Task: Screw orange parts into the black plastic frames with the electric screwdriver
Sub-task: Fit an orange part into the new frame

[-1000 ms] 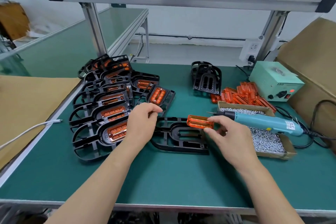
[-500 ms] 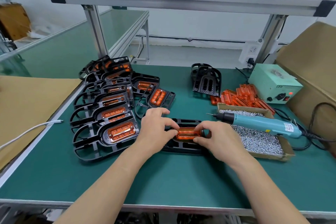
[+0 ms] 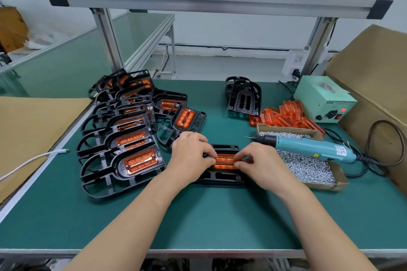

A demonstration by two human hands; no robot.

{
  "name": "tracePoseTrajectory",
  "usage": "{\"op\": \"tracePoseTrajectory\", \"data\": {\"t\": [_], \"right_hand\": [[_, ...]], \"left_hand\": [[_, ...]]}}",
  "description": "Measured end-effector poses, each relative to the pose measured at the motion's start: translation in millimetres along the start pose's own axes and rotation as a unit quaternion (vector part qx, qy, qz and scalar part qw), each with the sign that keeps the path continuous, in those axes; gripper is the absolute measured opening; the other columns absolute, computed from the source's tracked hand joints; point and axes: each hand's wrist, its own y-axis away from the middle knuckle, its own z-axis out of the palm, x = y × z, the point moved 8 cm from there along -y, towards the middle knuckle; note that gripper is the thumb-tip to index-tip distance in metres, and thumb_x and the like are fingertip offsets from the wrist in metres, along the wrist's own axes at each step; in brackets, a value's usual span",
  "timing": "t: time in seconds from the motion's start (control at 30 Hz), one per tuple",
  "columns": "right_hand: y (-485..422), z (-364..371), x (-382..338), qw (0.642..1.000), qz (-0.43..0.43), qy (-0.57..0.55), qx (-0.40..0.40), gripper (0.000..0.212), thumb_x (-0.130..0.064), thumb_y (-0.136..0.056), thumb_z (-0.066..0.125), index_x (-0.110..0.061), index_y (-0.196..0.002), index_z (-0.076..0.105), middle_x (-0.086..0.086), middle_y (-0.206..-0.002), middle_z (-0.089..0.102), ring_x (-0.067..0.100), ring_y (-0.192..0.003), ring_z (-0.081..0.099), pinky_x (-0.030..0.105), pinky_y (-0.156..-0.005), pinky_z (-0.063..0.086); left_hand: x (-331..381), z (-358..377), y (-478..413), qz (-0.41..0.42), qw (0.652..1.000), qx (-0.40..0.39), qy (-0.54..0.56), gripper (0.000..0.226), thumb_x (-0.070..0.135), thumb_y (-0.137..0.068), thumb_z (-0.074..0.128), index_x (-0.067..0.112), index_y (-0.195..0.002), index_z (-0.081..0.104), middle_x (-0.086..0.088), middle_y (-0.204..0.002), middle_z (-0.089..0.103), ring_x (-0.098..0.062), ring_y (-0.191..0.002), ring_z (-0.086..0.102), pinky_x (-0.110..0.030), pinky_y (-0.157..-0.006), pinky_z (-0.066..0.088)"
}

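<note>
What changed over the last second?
The right hand brought the orange part left and down into the black frame; the left hand shifted right from the frame's edge to pinch it too. The electric screwdriver and finished stack stayed put.

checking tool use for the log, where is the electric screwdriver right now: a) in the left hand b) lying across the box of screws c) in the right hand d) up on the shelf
b: the electric screwdriver lies across the box of screws, with neither hand on it; the left hand and right hand both pinch the orange part on the black frame.
</note>
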Motion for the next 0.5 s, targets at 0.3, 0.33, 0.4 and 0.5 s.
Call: {"op": "tracePoseTrajectory", "data": {"t": [0.3,0.33,0.4,0.5], "right_hand": [[-0.6,-3.2,0.2,0.999,-0.005,0.001,0.034,0.015,-0.016,-0.093,0.067,-0.023,-0.1,0.079,-0.006,-0.098,0.062,0.015,-0.1,0.058,0.028,-0.09,0.044],[-0.4,-3.0,-0.3,0.999,-0.007,0.002,0.034,0.016,-0.016,-0.093,0.067,-0.023,-0.101,0.079,-0.005,-0.1,0.063,0.015,-0.101,0.058,0.029,-0.091,0.045],[-1.0,-1.9,-3.1,0.999,-0.012,0.003,0.03,0.016,-0.017,-0.094,0.067,-0.023,-0.102,0.079,-0.005,-0.1,0.063,0.017,-0.102,0.058,0.03,-0.093,0.046],[-4.2,-0.3,-7.1,1.0,-0.021,0.011,0.018,0.016,-0.017,-0.094,0.068,-0.023,-0.102,0.08,-0.008,-0.095,0.058,0.017,-0.101,0.059,0.03,-0.092,0.046]], "left_hand": [[-13.3,-4.0,-4.4,-0.021,0.998,-0.033,0.051,0.015,0.019,-0.09,0.067,0.03,-0.09,0.078,0.013,-0.117,0.054,-0.008,-0.108,0.048,-0.022,-0.09,0.032],[-15.0,-3.8,-4.3,-0.023,0.997,-0.034,0.059,0.015,0.019,-0.09,0.068,0.03,-0.089,0.078,0.014,-0.114,0.053,-0.006,-0.103,0.047,-0.02,-0.088,0.03],[-17.0,-2.9,-3.7,-0.024,0.997,-0.033,0.072,0.015,0.017,-0.089,0.069,0.029,-0.088,0.078,0.015,-0.112,0.052,-0.003,-0.1,0.046,-0.019,-0.087,0.029],[-18.0,-2.2,-3.8,-0.026,0.996,-0.031,0.077,0.016,0.017,-0.088,0.069,0.029,-0.086,0.078,0.016,-0.112,0.052,-0.003,-0.1,0.046,-0.019,-0.086,0.03]]}}
